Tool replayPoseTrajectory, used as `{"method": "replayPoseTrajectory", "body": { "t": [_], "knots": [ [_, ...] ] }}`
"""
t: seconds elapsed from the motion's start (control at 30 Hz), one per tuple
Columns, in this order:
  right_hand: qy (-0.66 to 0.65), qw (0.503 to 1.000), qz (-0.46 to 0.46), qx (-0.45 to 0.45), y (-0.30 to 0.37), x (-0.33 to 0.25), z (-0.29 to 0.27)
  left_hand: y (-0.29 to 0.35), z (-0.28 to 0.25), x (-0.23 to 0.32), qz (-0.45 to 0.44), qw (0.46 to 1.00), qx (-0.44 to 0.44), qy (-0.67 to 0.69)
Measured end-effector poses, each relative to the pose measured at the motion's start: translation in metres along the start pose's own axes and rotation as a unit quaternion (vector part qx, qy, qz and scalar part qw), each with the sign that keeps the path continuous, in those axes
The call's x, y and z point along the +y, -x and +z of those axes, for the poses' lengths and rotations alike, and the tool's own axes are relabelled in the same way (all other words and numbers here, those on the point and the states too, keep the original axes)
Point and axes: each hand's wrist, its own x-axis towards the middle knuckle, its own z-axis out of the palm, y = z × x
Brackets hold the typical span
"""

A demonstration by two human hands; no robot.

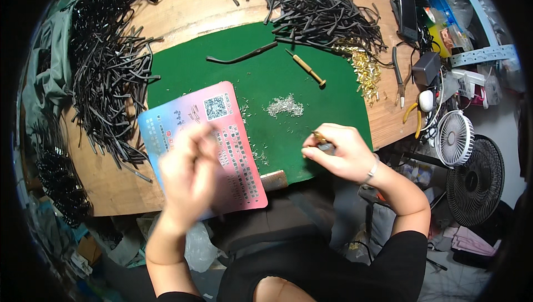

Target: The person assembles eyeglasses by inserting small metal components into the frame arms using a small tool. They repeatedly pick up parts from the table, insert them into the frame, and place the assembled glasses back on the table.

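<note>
My left hand (191, 171), smeared by motion, hovers over a pink-and-blue printed mat (244, 177); what its fingers hold, if anything, is not clear. Small gold metal pieces (318, 137) show between the thumb and curled fingers of my right hand (340, 152), which is closed at the near right of a green work mat (327, 99). Between the two hands and farther back lies a heap of tiny silver screws (285, 106). Beyond it are a screwdriver (305, 69) with a brass-coloured handle and one dark eyeglass temple (241, 53).
Piles of dark eyeglass temples (108, 80) lie on the left, with more temples (322, 16) at the far right. Gold metal pieces (366, 77) spill along the mat's right edge. Yellow-handled pliers (411, 116), a white fan (455, 138) and a black fan (476, 180) are to the right.
</note>
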Motion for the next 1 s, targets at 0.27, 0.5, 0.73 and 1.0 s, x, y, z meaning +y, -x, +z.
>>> {"method": "replayPoseTrajectory", "body": {
  "t": [0.27, 0.5, 0.73, 1.0],
  "knots": [
    [-0.069, 0.993, -0.091, 0.027, -0.008, -0.027, 0.036, 0.068, 0.062, 0.012, -0.24, 0.902, -0.112, 0.342],
    [-0.088, 0.993, -0.078, 0.001, -0.012, -0.026, 0.032, 0.07, 0.06, 0.016, -0.252, 0.9, -0.084, 0.345],
    [-0.089, 0.994, -0.064, -0.014, -0.005, -0.017, 0.032, 0.068, 0.064, 0.012, -0.242, 0.914, -0.112, 0.304],
    [-0.306, 0.946, 0.065, -0.083, 0.003, -0.021, 0.03, 0.072, 0.065, 0.005, -0.188, 0.921, -0.126, 0.319]
  ]
}}
